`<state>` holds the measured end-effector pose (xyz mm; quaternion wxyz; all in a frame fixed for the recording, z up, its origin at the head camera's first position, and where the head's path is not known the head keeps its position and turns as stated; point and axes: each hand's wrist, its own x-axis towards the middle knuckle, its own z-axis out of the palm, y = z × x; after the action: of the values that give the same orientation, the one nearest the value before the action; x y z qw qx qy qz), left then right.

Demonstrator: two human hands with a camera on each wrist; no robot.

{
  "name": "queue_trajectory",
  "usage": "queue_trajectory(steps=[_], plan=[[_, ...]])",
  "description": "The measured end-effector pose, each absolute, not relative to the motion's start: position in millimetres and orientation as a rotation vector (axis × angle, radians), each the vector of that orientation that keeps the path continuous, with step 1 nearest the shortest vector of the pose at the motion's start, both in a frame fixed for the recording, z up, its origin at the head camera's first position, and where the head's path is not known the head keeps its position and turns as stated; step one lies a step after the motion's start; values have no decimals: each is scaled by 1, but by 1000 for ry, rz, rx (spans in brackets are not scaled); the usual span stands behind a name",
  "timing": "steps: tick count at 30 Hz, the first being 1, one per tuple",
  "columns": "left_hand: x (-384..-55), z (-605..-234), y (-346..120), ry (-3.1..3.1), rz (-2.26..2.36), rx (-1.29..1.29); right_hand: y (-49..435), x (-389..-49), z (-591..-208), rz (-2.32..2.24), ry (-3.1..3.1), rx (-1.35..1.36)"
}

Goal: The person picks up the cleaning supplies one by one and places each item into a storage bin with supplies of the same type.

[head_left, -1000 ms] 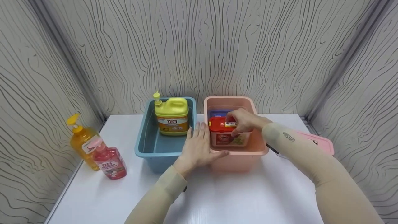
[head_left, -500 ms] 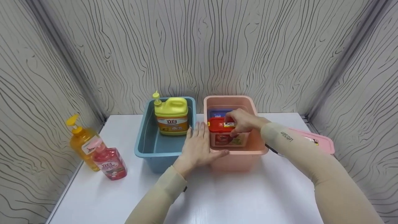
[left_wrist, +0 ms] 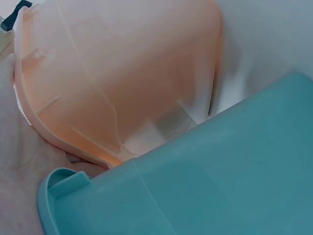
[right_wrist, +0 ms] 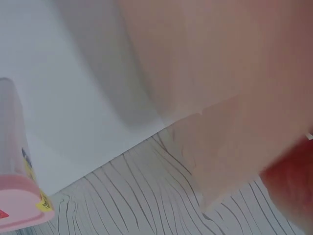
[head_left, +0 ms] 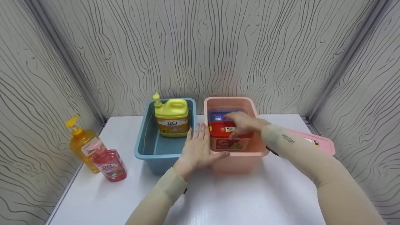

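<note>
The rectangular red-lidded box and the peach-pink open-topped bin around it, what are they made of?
The rectangular red-lidded box looks like hard plastic: its lid is smooth and slightly shiny. The peach-pink open-topped bin is probably plastic too: smooth, satiny, with little ribs under its rim.

Soft, even light fills the head view, with pale glare on the white surface at six o'clock and faint shadows beneath the blue tub and peach tub; wide-angle stretch swells the right sleeve toward four o'clock. The left wrist view looks hazy, a milky sheen paling the peach tub toward twelve o'clock. Dimmer and greyer, the right wrist view blurs heavily from one to four o'clock, a dark shadow band slanting at eleven.
</note>
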<state>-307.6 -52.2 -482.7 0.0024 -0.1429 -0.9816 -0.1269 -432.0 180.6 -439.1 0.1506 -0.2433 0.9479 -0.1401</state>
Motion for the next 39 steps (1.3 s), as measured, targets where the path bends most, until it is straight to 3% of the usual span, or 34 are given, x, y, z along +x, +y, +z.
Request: queue_trajectory(steps=[39], plan=[[-306,-482,-54,-3083,-438,-451,231,-418,-388,-493,2788,-719]])
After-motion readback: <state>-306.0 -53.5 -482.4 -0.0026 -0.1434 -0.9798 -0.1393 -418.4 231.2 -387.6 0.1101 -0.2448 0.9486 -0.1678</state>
